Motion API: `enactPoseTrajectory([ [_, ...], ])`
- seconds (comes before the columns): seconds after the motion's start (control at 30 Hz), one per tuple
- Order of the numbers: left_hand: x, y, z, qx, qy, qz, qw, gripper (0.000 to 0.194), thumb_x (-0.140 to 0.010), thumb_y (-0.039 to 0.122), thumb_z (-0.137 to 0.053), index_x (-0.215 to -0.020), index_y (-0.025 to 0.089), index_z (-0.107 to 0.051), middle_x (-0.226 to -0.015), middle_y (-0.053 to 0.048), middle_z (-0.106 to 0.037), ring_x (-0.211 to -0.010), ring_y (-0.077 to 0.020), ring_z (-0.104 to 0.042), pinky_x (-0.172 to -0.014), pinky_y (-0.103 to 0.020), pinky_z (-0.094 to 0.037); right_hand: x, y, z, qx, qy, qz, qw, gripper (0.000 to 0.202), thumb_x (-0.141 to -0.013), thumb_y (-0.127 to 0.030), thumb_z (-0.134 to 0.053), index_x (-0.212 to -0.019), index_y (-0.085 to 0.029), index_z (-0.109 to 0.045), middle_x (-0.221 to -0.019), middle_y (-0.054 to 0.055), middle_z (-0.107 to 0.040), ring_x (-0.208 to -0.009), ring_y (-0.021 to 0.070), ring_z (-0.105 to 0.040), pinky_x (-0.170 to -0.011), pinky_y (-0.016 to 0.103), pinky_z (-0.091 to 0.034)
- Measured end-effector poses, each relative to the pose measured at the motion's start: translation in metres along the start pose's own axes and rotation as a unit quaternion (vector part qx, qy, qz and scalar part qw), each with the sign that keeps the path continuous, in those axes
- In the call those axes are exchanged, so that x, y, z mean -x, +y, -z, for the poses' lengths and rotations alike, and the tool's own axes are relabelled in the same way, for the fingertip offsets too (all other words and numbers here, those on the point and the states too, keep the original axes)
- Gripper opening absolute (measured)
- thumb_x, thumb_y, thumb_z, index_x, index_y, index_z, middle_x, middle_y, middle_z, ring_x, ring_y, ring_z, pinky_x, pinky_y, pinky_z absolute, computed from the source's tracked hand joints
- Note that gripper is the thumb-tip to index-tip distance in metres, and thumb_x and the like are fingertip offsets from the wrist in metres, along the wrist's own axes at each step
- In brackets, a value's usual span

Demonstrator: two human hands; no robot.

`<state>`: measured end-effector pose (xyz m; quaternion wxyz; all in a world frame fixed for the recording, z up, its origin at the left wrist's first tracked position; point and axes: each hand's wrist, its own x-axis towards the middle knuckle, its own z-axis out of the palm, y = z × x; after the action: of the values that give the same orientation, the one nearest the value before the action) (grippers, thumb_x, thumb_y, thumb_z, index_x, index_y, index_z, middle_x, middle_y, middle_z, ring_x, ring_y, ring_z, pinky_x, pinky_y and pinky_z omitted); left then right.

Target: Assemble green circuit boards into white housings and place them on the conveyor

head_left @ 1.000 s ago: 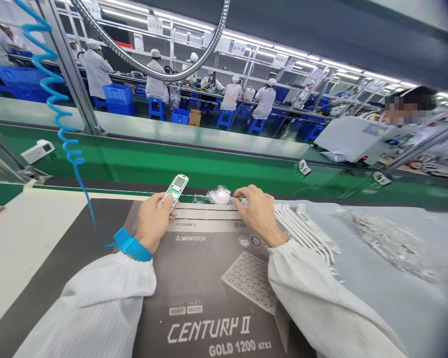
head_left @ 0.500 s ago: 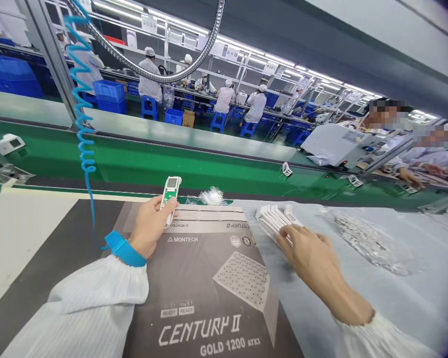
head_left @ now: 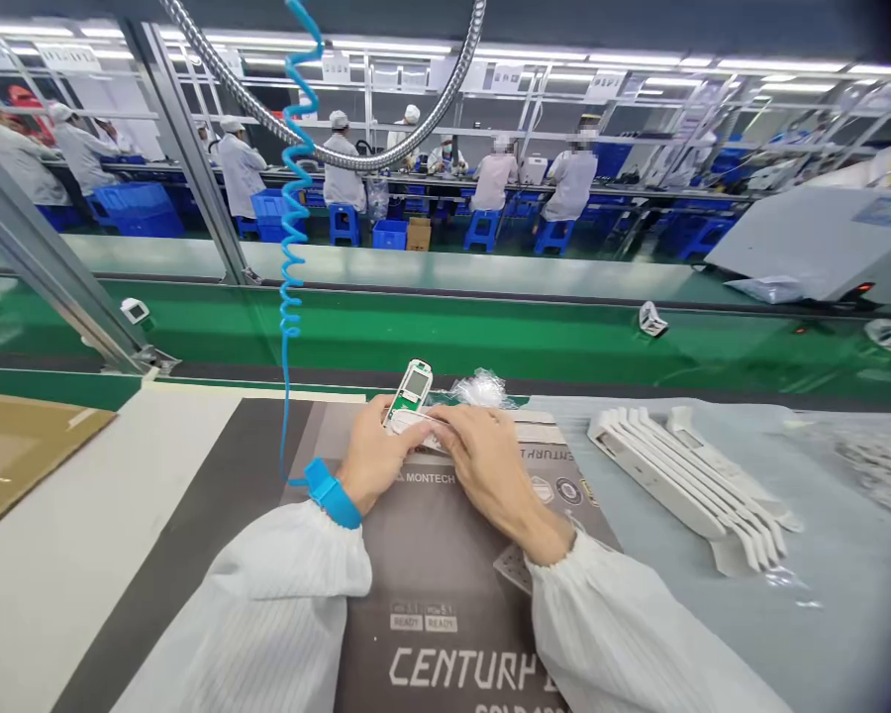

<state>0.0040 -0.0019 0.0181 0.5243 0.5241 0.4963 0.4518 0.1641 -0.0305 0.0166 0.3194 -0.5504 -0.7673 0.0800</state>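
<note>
My left hand (head_left: 377, 452) is closed around a white handheld device (head_left: 415, 383) with a small grey screen and a bare green circuit board. A blue strap (head_left: 332, 492) circles the left wrist, joined to a coiled blue cord. My right hand (head_left: 488, 463) meets the left at the device's lower end, its fingers pinching a white plastic piece (head_left: 410, 423) that lies over part of the board. The fingers hide most of that piece. Beneath both hands is a dark printed cardboard sheet (head_left: 423, 540).
To the right lies a row of white plastic shells (head_left: 683, 485), with a clear bag of small parts (head_left: 880, 460) beyond. Crumpled clear plastic (head_left: 482, 388) sits behind my hands. White devices (head_left: 651, 319) stand on the green conveyor (head_left: 445, 337). A coiled blue cord (head_left: 291, 257) hangs left.
My right hand has come left from the row of white shells to the device, bringing a white plastic piece. The view has turned right and levelled.
</note>
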Motion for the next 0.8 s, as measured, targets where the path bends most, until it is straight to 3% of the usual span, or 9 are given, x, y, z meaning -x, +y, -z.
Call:
enactPoseTrajectory([
  [0.07, -0.002, -0.001, 0.003, 0.005, 0.043, 0.035, 0.998, 0.028, -0.074, 0.026, -0.073, -0.092, 0.016, -0.055, -0.063, 0.005, -0.056, -0.052, -0.0089, -0.049, -0.052, -0.023, -0.040, 0.004, 0.009, 0.000, 0.028, 0.041, -0.001, 0.999, 0.030, -0.094, -0.041, -0.054, -0.119, -0.026, -0.060, -0.125, 0.008, -0.066, -0.119, 0.0275, -0.056, -0.104, 0.050, -0.031],
  [0.13, -0.004, -0.001, 0.005, 0.021, 0.065, 0.053, 0.996, 0.024, -0.076, 0.026, -0.071, -0.090, 0.017, -0.053, -0.059, 0.005, -0.054, -0.050, -0.0086, -0.047, -0.050, -0.023, -0.039, 0.008, 0.020, 0.005, -0.001, 0.038, -0.031, 0.999, 0.045, -0.086, -0.046, -0.065, -0.125, -0.026, -0.056, -0.132, 0.009, -0.061, -0.124, 0.0296, -0.052, -0.104, 0.050, -0.035],
  [0.27, -0.006, -0.001, 0.008, 0.047, 0.044, 0.074, 0.995, 0.026, -0.076, 0.032, -0.072, -0.086, 0.016, -0.054, -0.060, 0.004, -0.054, -0.051, -0.0084, -0.049, -0.050, -0.022, -0.038, 0.010, 0.036, 0.013, -0.162, -0.030, -0.120, 0.979, 0.044, -0.083, -0.042, -0.066, -0.124, -0.028, -0.056, -0.127, 0.005, -0.064, -0.108, 0.0262, -0.061, -0.093, 0.044, -0.047],
  [0.33, -0.006, -0.002, 0.009, 0.045, 0.035, 0.076, 0.995, 0.031, -0.077, 0.039, -0.072, -0.091, 0.016, -0.057, -0.065, 0.001, -0.058, -0.054, -0.0095, -0.052, -0.051, -0.022, -0.040, 0.008, 0.039, 0.013, -0.257, -0.018, -0.139, 0.956, 0.040, -0.081, -0.040, -0.068, -0.118, -0.027, -0.058, -0.116, 0.005, -0.069, -0.102, 0.0244, -0.064, -0.090, 0.042, -0.049],
  [0.43, -0.008, -0.002, 0.014, -0.036, 0.107, 0.030, 0.993, 0.038, -0.087, 0.054, -0.056, -0.104, 0.020, -0.060, -0.082, -0.003, -0.067, -0.061, -0.0126, -0.058, -0.058, -0.025, -0.044, 0.005, 0.040, 0.011, -0.354, 0.011, -0.138, 0.925, 0.033, -0.083, -0.040, -0.066, -0.112, -0.025, -0.060, -0.108, 0.005, -0.071, -0.103, 0.0226, -0.064, -0.091, 0.039, -0.049],
  [0.53, -0.007, 0.002, 0.021, -0.159, 0.158, -0.062, 0.973, 0.040, -0.094, 0.054, -0.041, -0.118, 0.026, -0.059, -0.096, -0.003, -0.070, -0.072, -0.0155, -0.061, -0.069, -0.028, -0.046, 0.004, 0.041, 0.012, -0.360, 0.022, -0.152, 0.920, 0.022, -0.084, -0.039, -0.063, -0.100, -0.023, -0.065, -0.105, 0.004, -0.070, -0.098, 0.0211, -0.064, -0.090, 0.037, -0.049],
  [0.67, 0.000, 0.005, 0.015, -0.200, 0.056, -0.156, 0.966, 0.035, -0.093, 0.043, -0.051, -0.123, 0.026, -0.059, -0.111, -0.002, -0.067, -0.097, -0.0181, -0.061, -0.085, -0.029, -0.045, 0.005, 0.039, 0.011, -0.402, 0.013, -0.230, 0.886, 0.032, -0.082, -0.037, -0.065, -0.110, -0.023, -0.059, -0.084, 0.001, -0.070, -0.078, 0.0182, -0.066, -0.081, 0.037, -0.054],
  [0.8, 0.009, 0.002, -0.004, -0.183, -0.003, -0.174, 0.968, 0.034, -0.093, 0.034, -0.053, -0.124, 0.023, -0.058, -0.122, -0.005, -0.064, -0.109, -0.0190, -0.059, -0.096, -0.031, -0.043, 0.006, 0.033, 0.013, -0.411, 0.007, -0.324, 0.852, 0.035, -0.083, -0.033, -0.064, -0.115, -0.021, -0.054, -0.064, -0.002, -0.064, -0.063, 0.0155, -0.062, -0.069, 0.032, -0.055],
])
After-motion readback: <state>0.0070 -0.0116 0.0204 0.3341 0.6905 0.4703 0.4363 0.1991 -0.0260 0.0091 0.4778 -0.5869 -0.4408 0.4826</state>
